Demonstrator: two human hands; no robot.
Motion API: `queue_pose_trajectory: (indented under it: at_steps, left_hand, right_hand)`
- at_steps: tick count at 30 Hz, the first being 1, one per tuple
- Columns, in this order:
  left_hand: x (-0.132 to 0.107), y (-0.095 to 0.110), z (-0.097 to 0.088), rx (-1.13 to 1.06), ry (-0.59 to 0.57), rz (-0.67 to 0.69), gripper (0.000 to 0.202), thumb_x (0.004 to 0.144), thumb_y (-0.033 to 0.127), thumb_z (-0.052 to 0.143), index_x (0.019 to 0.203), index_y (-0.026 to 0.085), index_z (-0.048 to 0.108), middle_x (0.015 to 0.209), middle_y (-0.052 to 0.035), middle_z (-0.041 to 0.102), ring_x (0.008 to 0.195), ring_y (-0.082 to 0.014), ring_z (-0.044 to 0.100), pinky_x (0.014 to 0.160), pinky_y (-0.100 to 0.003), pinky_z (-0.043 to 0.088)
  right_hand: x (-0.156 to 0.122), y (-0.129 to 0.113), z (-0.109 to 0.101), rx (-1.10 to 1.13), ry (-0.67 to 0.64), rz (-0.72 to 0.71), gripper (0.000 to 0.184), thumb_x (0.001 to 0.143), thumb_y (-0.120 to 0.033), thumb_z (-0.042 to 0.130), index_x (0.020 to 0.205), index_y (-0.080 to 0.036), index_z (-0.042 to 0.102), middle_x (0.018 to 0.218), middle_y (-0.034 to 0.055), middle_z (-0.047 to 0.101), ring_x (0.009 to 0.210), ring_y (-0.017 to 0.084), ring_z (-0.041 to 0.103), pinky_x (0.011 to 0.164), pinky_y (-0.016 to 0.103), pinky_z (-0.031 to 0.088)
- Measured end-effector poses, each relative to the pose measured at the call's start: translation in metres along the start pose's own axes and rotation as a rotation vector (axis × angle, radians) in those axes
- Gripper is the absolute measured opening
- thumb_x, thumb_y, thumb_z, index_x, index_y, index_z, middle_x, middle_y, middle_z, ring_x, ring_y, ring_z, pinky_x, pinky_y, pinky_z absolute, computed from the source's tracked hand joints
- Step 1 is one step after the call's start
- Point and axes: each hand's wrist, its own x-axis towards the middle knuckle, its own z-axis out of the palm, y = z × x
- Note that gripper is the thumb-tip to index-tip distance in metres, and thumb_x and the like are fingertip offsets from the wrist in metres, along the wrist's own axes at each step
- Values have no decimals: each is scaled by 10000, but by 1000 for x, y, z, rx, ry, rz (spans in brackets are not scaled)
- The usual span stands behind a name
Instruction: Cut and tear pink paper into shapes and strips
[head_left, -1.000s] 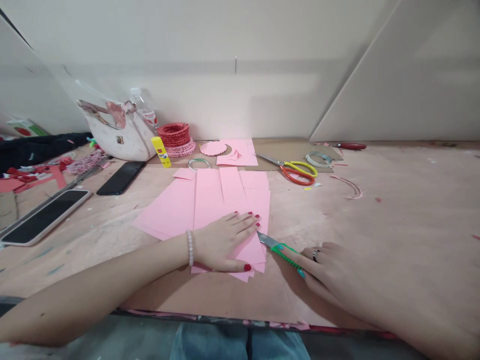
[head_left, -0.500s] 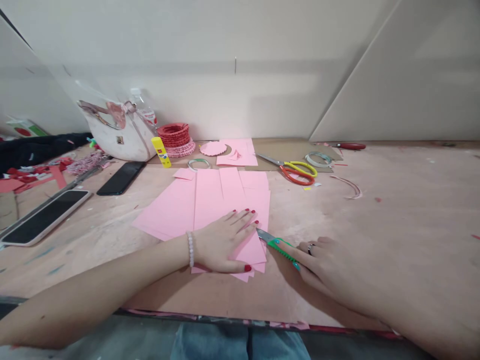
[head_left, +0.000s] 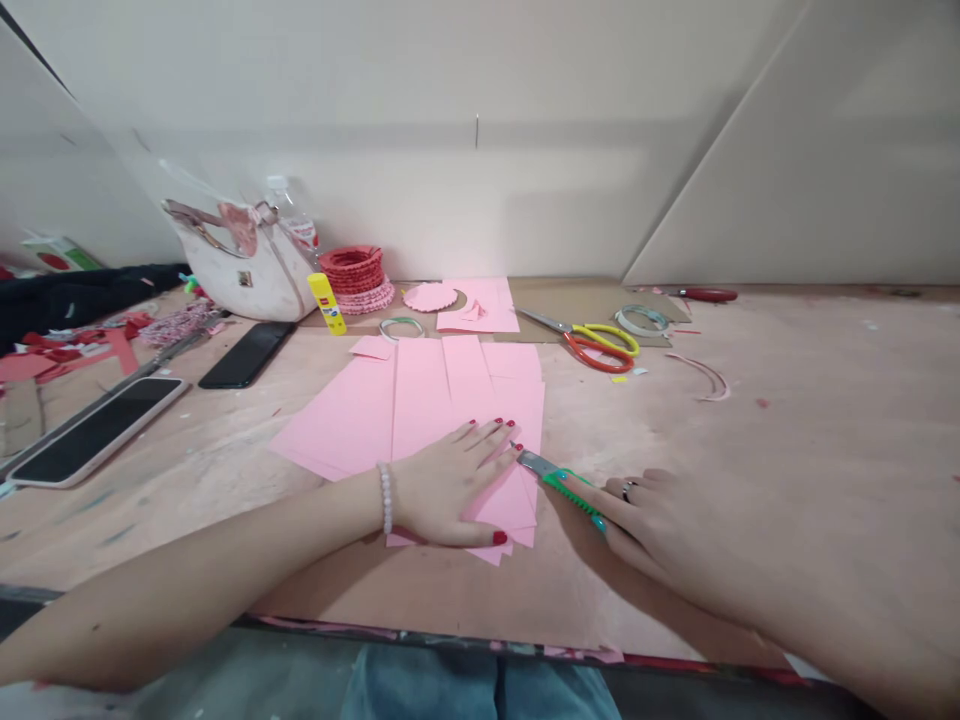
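While the left hand point(head_left: 450, 485) is laid flat on a stack of pink paper sheets point(head_left: 506, 510), with its fingers slightly apart, a green-handled utility knife point(head_left: 568, 490) is gripped by the right hand point(head_left: 675, 530), with the fingers kept together and curved over the handle. The knife is located at the right edge of the stack, its long axis running diagonally from near right to far left. Its blade is pointed far left, the tip just beside the left fingertips. A beaded bracelet point(head_left: 385, 497) is worn on the left wrist, and a ring point(head_left: 627, 490) on the right hand. Beyond the hands, on a wooden work surface point(head_left: 787, 450), a yellow glue stick point(head_left: 327, 305) is seen at far centre, its red label too small to be read. Orange-and-yellow scissors point(head_left: 600, 345) are placed far right, and two smartphones point(head_left: 97, 430) at left.
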Motion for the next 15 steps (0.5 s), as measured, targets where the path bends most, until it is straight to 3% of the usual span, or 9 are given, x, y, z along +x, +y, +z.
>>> queue_pose_trajectory:
  at_steps: [6,12,15]
  left_hand:
    - [0,1,-2,11,-2,-9,876,819,668,337,1409,33,216,1490,-210,92,1377,-340,76,1101,-483,118]
    - [9,-8,-15,-5,-46,-120,730,910,561,198,1414,35,216,1483,-170,186,1375,-241,175,1111,-352,150]
    - [14,-15,-13,45,-14,-183,801,879,609,251,1422,25,184,1491,-185,128,1381,-296,110,1108,-414,124]
  right_hand:
    - [11,0,-7,-59,-55,-47,435,837,-161,368,1240,-164,531,456,-16,477,420,137,320,515,323,133]
    - [4,1,-1,4,-27,-54,425,843,-164,385,1249,-167,510,575,-4,551,447,122,361,510,333,121]
    - [3,1,0,24,-11,-58,459,829,-120,367,1273,-153,476,643,3,593,450,121,368,508,336,111]
